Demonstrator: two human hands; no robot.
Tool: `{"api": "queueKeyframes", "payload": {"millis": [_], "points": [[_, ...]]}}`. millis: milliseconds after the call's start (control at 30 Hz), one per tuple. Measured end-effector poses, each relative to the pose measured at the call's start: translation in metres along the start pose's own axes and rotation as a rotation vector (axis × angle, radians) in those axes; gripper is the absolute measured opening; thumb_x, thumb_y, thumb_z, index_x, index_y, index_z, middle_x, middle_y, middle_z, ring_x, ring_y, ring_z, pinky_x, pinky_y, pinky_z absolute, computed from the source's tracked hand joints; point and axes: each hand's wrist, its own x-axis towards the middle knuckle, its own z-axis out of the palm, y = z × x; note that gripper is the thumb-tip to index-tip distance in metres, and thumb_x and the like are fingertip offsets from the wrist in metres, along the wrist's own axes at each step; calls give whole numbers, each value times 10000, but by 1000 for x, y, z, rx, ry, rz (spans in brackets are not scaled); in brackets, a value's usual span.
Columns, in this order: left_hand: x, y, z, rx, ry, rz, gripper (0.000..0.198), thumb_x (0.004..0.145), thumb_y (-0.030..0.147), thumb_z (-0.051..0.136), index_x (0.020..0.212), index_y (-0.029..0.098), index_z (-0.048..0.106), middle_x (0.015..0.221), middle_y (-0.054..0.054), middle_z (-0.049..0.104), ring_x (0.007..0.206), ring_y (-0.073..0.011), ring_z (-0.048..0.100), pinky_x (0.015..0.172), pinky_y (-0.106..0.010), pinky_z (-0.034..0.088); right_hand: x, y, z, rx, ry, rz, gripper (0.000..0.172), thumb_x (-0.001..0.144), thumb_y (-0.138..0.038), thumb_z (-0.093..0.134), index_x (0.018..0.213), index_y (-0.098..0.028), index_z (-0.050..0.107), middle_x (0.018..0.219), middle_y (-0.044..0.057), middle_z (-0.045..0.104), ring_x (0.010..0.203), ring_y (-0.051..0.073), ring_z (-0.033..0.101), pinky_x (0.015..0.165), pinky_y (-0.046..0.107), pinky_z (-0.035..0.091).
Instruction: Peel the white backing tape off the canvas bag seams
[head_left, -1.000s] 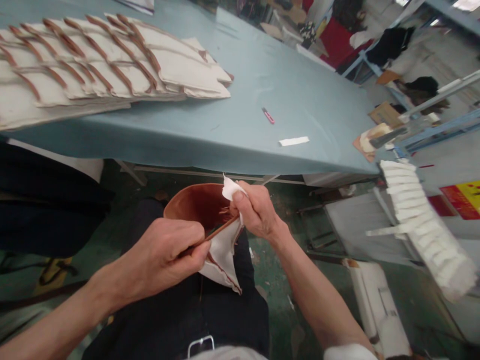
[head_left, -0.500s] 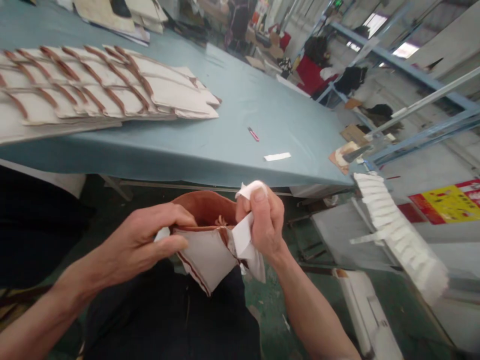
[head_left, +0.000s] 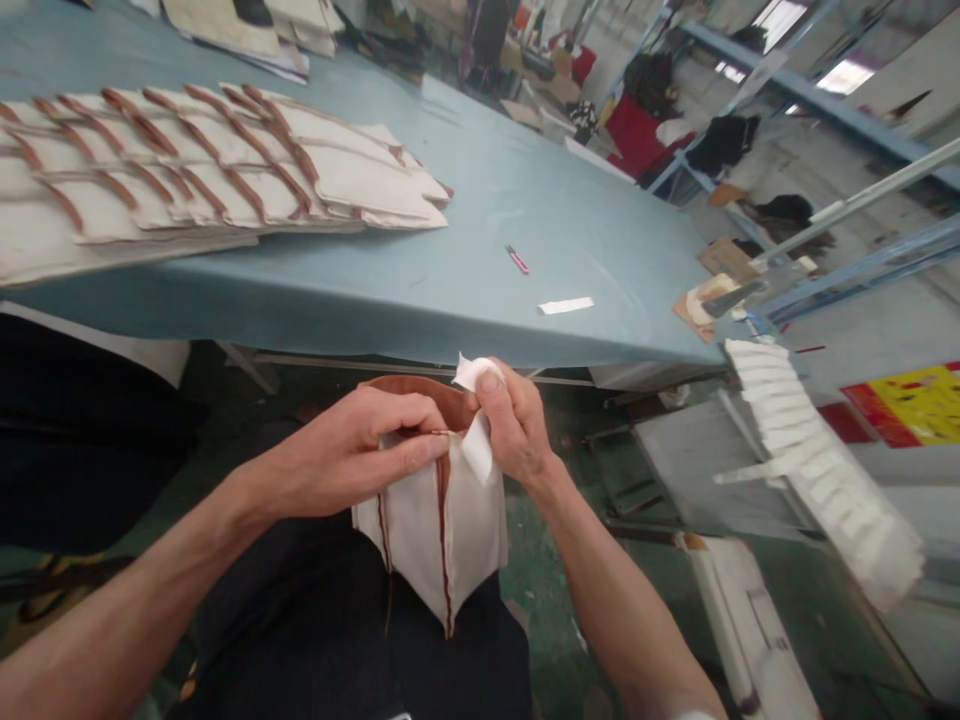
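**A:** Since half a second ago the hands have closed in on each other. The left hand [head_left: 360, 455] has slid from the side of the rim to its middle. The cream canvas bag with brown piping and a brown lining [head_left: 442, 540] has swung round, so its two piped seams hang straight down.

**B:** And the mouth?

**A:** Narrower than it was. Only a sliver of lining shows behind the knuckles.

**B:** The fingers?

**A:** The left thumb and forefinger pinch the top edge where the seams meet. The right hand [head_left: 514, 430] is curled round a small white slip of paper or cloth [head_left: 478, 452], with the thumb pressing it down. One end pokes up above the thumb, and the other hangs against the rim, just beside the left fingertips.

**B:** Where is the bag?

**A:** Over the lap, below the near edge of the long pale-blue table [head_left: 525, 190], touching nothing on it.

**B:** How far along does it look?

**A:** The bag looks sewn and piped. The slip seems only held at the rim, not fixed. A fanned stack of flat cream canvas pieces with brown straps [head_left: 187, 170] lies on the table, and I cannot tell whether they are finished. Well apart from it lie a thin pink tool [head_left: 517, 260] and a white strip [head_left: 565, 305].
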Motion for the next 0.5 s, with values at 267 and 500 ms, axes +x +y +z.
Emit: {"api": "queueKeyframes", "payload": {"millis": [267,500], "points": [[-12,-14,-20,-129,131,-145,367,966,374,595,656,178,606,628,24,580,589,-121,509,556,-214,417,-6,40,-2,253,280,162,547,1025,-663,564,693,-250,428,600,-62,416,507,114,380,482,264,322],[-23,-12,-13,42,201,-116,263,990,316,612,799,185,737,724,20,705,639,-120,628,594,-178,471,3,-5,-5,658,328,210,677,930,-690,697,638,-267,257,519,-105,183,423,95,227,392,243,220]]}}
